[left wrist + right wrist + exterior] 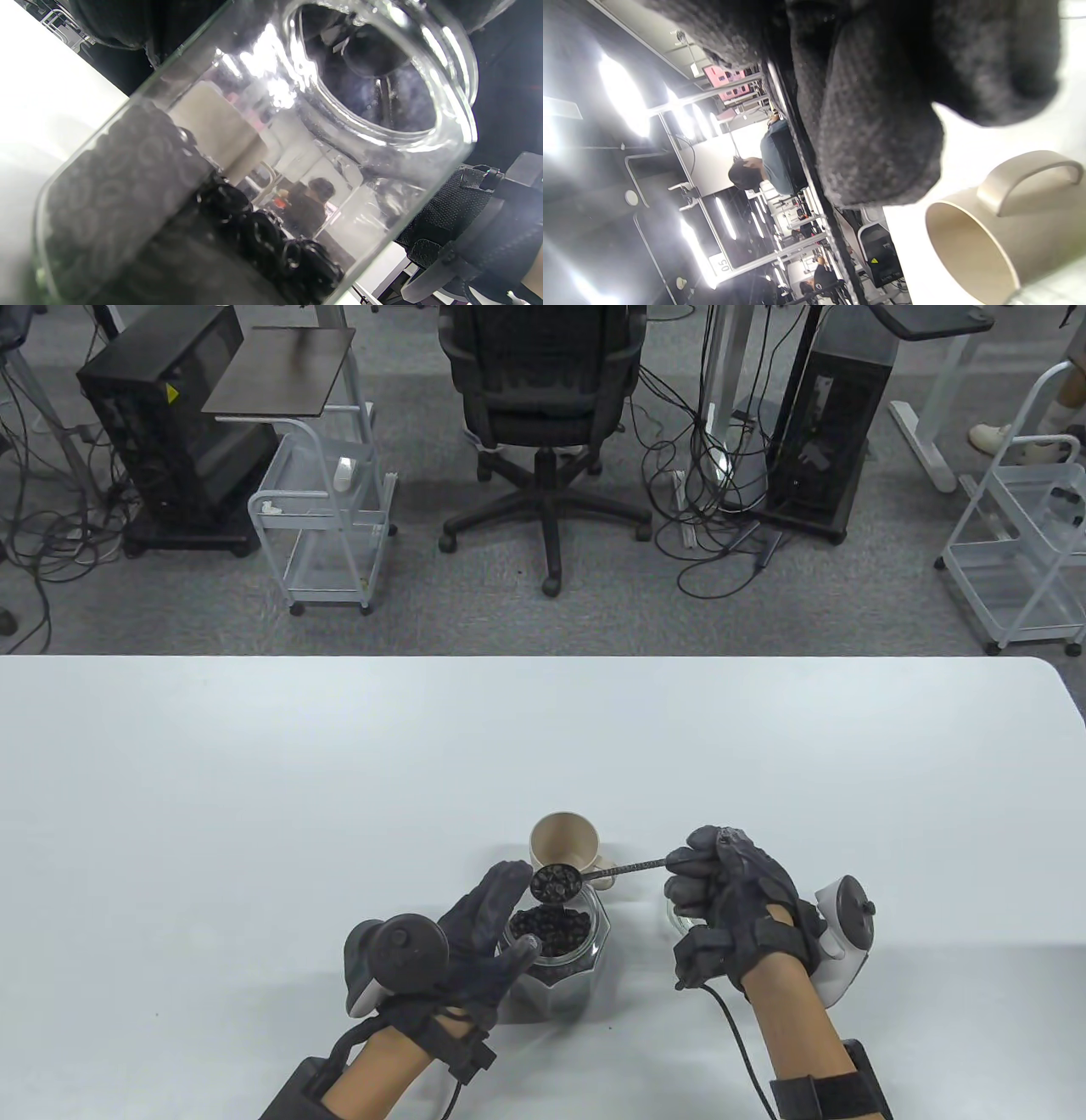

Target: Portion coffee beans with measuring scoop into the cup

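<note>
A clear glass jar (562,963) of dark coffee beans (550,931) stands near the table's front edge, and my left hand (488,929) holds it from the left with fingers curled round its side. My right hand (721,886) grips the thin handle of a measuring scoop (556,884). The scoop's bowl is full of beans and hangs above the jar's mouth, just in front of the beige cup (566,841). The cup stands upright behind the jar, looks empty, and its handle points right. In the left wrist view the jar (237,169) fills the frame. The right wrist view shows the cup (1005,237) on its side below my fingers (878,127).
A small glass object (679,918) lies on the table under my right hand, mostly hidden. The white table (339,780) spreads wide to the left and back. Beyond its far edge are an office chair (543,415), computer towers and wire carts.
</note>
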`<state>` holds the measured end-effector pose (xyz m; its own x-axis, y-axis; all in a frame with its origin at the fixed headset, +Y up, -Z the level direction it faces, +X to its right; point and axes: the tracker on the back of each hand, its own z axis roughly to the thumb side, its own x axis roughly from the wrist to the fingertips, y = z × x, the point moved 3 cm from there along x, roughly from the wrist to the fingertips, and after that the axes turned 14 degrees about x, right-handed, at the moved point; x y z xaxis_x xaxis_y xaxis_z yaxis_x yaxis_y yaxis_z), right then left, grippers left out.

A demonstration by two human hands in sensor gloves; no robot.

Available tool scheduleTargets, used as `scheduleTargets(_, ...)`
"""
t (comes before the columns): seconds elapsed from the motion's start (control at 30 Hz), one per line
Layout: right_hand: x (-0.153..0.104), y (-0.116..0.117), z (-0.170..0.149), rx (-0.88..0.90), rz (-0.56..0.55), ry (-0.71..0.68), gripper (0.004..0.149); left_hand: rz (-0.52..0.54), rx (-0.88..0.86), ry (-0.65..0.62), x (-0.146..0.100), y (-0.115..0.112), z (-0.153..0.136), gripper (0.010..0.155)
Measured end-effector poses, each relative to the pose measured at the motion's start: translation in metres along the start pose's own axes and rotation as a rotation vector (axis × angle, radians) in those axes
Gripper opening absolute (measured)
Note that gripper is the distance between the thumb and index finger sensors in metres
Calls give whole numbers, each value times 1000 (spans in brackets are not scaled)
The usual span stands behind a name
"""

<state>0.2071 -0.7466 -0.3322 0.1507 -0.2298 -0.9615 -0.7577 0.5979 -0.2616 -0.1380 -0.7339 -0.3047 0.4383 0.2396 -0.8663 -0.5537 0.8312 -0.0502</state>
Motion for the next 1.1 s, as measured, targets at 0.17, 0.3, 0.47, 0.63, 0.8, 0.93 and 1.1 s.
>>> scheduleTargets(0.17, 1, -3, 0, 46, -3, -12, 42, -1, 0, 0, 0, 0, 0, 86)
scheduleTargets(0.3, 3, -5, -3, 57, -13, -7, 44, -1, 0, 0, 0, 0, 0, 86)
scheduleTargets(0.47, 5, -7, -7, 36, -30, -19, 45, -1, 0, 0, 0, 0, 0, 86)
scheduleTargets(0.63, 7, -5, -10, -5, -18, -33, 45, -5, -1, 2, 0, 0, 0, 86)
scheduleTargets(0.8, 8, 4, -8, -108, 55, -78, 45, -6, -2, 3, 0, 0, 0, 86)
scheduleTargets(0.93, 5, 21, -2, -281, 161, -190, 45, -5, -3, 4, 0, 0, 0, 86)
scheduleTargets(1.1, -4, 48, 7, -547, 327, -378, 44, -6, -4, 4, 0, 0, 0, 86)
